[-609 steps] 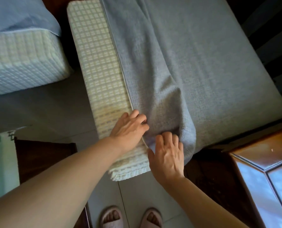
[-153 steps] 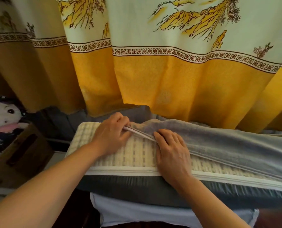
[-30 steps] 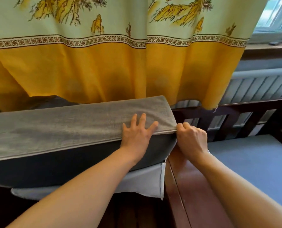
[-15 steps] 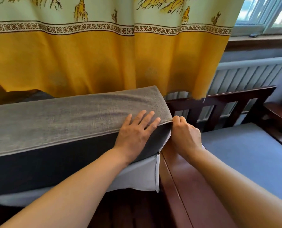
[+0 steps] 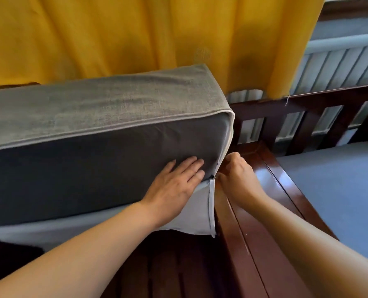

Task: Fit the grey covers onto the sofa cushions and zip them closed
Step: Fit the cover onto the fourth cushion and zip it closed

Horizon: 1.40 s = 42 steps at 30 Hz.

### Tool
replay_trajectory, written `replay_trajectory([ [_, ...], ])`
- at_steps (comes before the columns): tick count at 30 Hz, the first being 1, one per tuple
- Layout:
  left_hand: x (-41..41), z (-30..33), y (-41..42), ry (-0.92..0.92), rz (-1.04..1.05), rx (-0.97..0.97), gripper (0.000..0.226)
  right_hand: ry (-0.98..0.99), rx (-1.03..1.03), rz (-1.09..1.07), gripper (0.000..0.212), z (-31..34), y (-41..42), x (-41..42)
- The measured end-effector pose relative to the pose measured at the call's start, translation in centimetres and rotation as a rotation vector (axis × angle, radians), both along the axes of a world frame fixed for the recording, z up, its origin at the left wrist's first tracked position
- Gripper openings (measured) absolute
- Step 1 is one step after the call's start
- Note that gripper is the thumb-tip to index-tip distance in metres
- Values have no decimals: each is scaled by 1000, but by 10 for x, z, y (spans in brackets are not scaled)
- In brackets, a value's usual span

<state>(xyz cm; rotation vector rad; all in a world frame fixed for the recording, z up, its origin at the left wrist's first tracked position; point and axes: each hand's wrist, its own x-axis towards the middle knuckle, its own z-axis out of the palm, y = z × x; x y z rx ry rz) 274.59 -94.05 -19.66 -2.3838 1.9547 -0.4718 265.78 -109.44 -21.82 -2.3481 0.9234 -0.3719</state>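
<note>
A long sofa cushion in a grey cover (image 5: 97,108) stands on its edge, with a dark grey side panel facing me. White piping runs along its top edge and down its right corner. My left hand (image 5: 174,186) presses flat against the dark panel near the lower right corner. My right hand (image 5: 235,177) is curled at that corner and pinches a small zip pull (image 5: 213,176) on the seam. Below the cushion a light grey cover flap (image 5: 200,214) hangs down.
A yellow curtain (image 5: 135,33) hangs behind the cushion. A glossy dark wooden sofa arm (image 5: 262,203) runs to the right of my hands, with a slatted wooden backrest (image 5: 303,121) behind. A blue-grey seat cushion (image 5: 337,190) lies at the right, and a radiator stands behind.
My right hand has moved down the cushion's right corner from the top edge to the lower part. My left hand has slid down onto the dark side panel.
</note>
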Motion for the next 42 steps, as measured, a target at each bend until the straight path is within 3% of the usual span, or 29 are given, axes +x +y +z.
replay_trajectory([
  [5, -10, -28, -12, 141, 94, 99, 63, 81, 91, -15, 34, -67, -16, 1],
  [7, -7, -39, -17, 116, 87, 49, 66, 100, 167, -17, 34, -88, -21, 6],
  [10, -2, -55, -20, 49, 65, 26, 67, 60, 338, -4, 33, -114, -25, 19],
  [14, 5, -65, -17, 7, 67, 19, 69, -69, 679, 24, 14, -134, -19, 31],
  [17, 7, -62, -14, 25, 52, -18, 63, 5, 857, 68, 5, -135, -8, 26],
  [20, 5, -53, -9, 37, 92, -15, 61, 45, 967, 123, 11, -121, -1, 16],
  [24, -6, -30, -5, 85, 175, 53, 62, -79, 1277, 160, 12, -87, -2, 2],
  [28, -12, -12, 4, 158, 235, 26, 55, -86, 1367, 183, 30, -50, -6, -12],
  [33, -29, 29, 4, 204, 294, 19, 13, -197, 1545, 185, 57, -6, -2, -12],
  [34, -33, 38, 3, 218, 292, -19, 11, -208, 1595, 204, 56, 3, -1, -11],
  [37, -41, 52, -1, 191, 201, -243, 26, -262, 1659, 220, 22, 27, -2, -7],
  [40, -49, 60, -4, 117, 76, -495, 45, -313, 1643, 167, 18, 41, -4, -6],
  [42, -52, 59, -7, 51, 56, -467, 53, -352, 1650, 123, 17, 45, -5, -6],
])
